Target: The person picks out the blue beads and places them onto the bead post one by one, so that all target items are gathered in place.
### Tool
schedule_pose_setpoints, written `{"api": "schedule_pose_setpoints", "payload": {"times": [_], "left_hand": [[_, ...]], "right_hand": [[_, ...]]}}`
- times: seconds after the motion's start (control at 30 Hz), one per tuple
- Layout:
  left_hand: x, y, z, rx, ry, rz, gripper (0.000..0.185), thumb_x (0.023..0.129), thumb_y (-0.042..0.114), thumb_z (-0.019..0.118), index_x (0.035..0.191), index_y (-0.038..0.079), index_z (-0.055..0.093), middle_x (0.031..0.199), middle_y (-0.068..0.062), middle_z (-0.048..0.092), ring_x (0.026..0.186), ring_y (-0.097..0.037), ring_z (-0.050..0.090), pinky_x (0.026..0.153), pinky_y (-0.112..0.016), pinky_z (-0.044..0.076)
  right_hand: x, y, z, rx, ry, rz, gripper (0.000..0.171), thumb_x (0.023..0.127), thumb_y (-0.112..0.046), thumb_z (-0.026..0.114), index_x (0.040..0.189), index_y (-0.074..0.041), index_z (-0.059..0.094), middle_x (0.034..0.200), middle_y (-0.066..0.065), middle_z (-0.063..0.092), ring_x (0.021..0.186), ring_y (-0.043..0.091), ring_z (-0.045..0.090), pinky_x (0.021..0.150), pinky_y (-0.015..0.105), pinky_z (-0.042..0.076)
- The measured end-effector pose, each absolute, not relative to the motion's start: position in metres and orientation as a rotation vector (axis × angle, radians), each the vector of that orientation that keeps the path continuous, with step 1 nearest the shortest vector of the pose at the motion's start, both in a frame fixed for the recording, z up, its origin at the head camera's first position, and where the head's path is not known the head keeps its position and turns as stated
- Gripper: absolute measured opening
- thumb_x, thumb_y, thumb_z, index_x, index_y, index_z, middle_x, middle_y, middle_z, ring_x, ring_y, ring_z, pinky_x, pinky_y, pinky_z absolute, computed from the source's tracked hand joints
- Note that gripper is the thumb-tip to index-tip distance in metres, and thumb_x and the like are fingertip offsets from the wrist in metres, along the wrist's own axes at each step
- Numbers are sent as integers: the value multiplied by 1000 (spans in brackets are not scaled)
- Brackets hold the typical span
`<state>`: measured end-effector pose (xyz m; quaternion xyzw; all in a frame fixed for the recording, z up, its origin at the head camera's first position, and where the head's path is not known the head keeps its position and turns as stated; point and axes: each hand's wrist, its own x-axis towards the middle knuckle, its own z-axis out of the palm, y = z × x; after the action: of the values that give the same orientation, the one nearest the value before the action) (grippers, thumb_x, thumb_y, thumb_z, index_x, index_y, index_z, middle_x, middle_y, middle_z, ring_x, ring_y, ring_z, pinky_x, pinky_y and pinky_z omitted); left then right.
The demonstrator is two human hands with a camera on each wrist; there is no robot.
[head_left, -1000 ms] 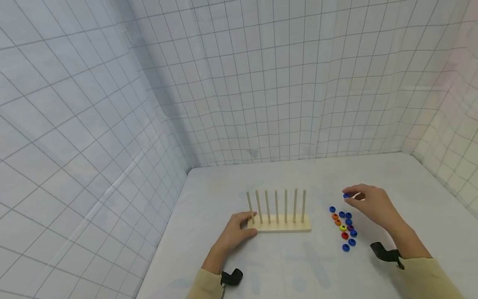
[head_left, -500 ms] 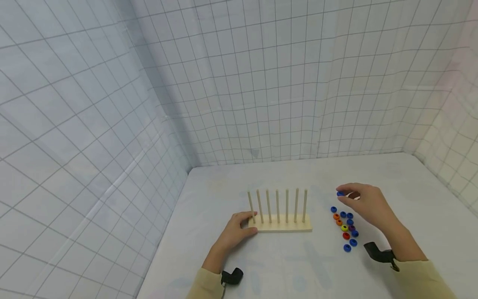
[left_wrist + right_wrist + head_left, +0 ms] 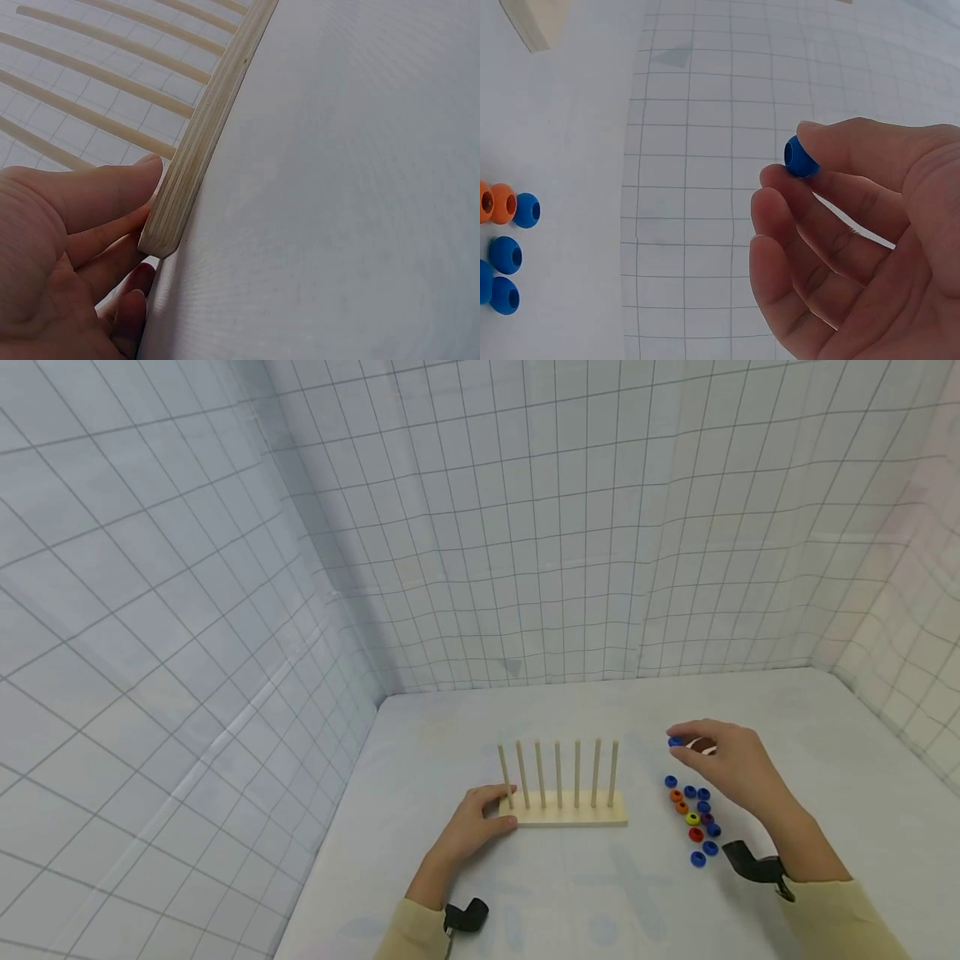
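Note:
A pale wooden peg board [image 3: 564,817] lies on the table, a row of several upright bare pegs along its base. My left hand [image 3: 467,828] grips the board's left end; in the left wrist view the thumb lies along the edge of the base [image 3: 184,176], partly hiding that corner. Between thumb and fingertip, my right hand [image 3: 738,768] pinches a blue bead [image 3: 801,156] in the air, right of the pegs. The bead's hole shows in the right wrist view. Below this hand is a group of loose beads: blue, orange [image 3: 682,807], yellow [image 3: 692,818], red [image 3: 696,834] and purple [image 3: 707,818].
White table [image 3: 570,893] stretches in front of the board and behind it. Grid-patterned white curtains [image 3: 510,568] stand at the back and both sides. A black camera mount [image 3: 467,916] sits on the left wrist, another [image 3: 752,864] on the right.
My right hand has moved left and slightly up with the blue bead, toward the pegs. The left hand stays on the peg board, and the loose beads lie as before.

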<state>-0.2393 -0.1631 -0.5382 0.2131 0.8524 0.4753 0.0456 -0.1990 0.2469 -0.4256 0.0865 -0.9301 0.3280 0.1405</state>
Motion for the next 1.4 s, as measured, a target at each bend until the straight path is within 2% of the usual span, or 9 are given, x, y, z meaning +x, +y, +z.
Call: {"api": "schedule_pose_setpoints", "payload": {"times": [0.5,1.03,1.4], "left_hand": [[-239,-163,-539,652,2596,1468,52,87,24,80,134,9,65,137,-12,59,133,-35,44,111,-55,32],[-240,-163,-540,651,2601,1471,51,87,25,79,134,10,65,136,-10,59,132,-33,44,110,-55,32],[-240,-163,-542,632,2603,1470,51,87,23,80,135,13,65,137,-8,59,132,-33,44,111,-56,31]], "right_hand": [[-196,228,-409,295,-2634,956,27,93,-21,74,119,-13,73,110,3,72,93,22,64,77,44,56],[-195,210,-399,350,-2594,985,25,94,-26,74,117,-17,73,109,-2,71,91,16,62,76,34,56],[-195,195,-396,390,-2571,1025,25,93,-26,74,117,-19,74,110,-6,70,90,11,61,76,33,56]]}}
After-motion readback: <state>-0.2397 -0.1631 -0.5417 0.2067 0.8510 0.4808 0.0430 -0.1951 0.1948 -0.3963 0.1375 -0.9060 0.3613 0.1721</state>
